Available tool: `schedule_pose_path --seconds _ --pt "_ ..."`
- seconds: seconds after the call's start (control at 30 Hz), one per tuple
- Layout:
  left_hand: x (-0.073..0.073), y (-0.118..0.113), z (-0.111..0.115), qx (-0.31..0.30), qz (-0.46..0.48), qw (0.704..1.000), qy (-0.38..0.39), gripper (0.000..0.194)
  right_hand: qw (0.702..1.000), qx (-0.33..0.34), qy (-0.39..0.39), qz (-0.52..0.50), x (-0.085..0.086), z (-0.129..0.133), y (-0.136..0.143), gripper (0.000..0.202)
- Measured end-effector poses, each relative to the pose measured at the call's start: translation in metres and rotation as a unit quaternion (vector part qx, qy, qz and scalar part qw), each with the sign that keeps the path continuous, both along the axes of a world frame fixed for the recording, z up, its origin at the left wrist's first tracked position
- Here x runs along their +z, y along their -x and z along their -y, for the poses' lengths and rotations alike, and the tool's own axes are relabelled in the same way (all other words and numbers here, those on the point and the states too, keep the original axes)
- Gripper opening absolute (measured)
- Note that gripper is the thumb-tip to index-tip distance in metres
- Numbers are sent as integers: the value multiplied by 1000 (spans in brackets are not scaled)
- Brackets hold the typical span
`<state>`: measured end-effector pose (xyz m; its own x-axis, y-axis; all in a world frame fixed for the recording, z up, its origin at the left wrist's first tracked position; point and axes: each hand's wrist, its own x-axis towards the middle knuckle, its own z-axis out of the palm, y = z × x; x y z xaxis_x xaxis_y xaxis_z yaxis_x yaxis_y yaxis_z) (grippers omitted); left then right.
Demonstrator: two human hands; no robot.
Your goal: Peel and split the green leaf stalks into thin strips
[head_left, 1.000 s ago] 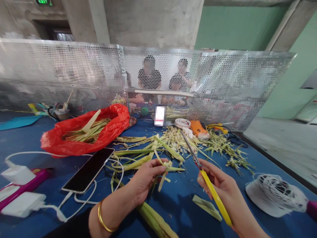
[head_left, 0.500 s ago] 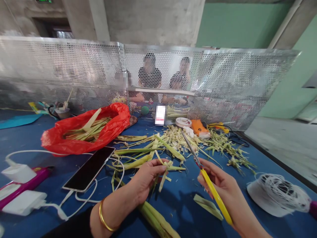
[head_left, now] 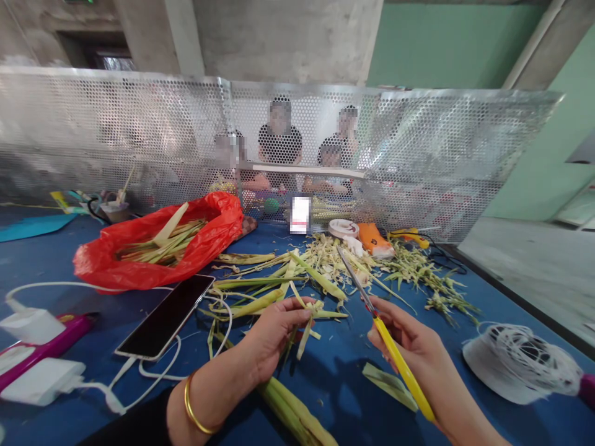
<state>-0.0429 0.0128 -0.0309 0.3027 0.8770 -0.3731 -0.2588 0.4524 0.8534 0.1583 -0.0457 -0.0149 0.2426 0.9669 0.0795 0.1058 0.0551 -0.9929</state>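
Green long leaves (head_left: 300,412) are cut off by the lower edge of the view. Yellow-handled metal scissors (head_left: 403,365) are gripped by the right hand (head_left: 418,344). By the left hand (head_left: 274,331), a pale green knotted leaf strip (head_left: 313,308) is pinched above the blue table (head_left: 351,402); it is partly hidden by this hand. Farther, the table is crowded by pale curled plant shreds (head_left: 320,260) and a red plastic bag (head_left: 139,275). Behind a silver perforated metal screen (head_left: 418,139), people (head_left: 280,145) are seen unclearly.
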Motion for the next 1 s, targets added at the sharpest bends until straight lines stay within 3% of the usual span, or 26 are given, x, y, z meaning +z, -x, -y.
schedule_pose_path --seconds 0.13,0.37,0.7,1.0 --pt "-1 0 1 -4 2 1000 -8 35 1000 -11 -6 0 -3 -2 -2 60" --pt "1 -1 1 -2 -5 1000 -8 37 999 33 -5 34 -12 -6 -11 62" --pt "0 0 0 -4 -21 1000 -8 36 999 22 3 35 -7 -4 -8 61" --pt "0 -2 1 16 26 1000 -3 30 999 35 -2 25 -11 -7 -11 61"
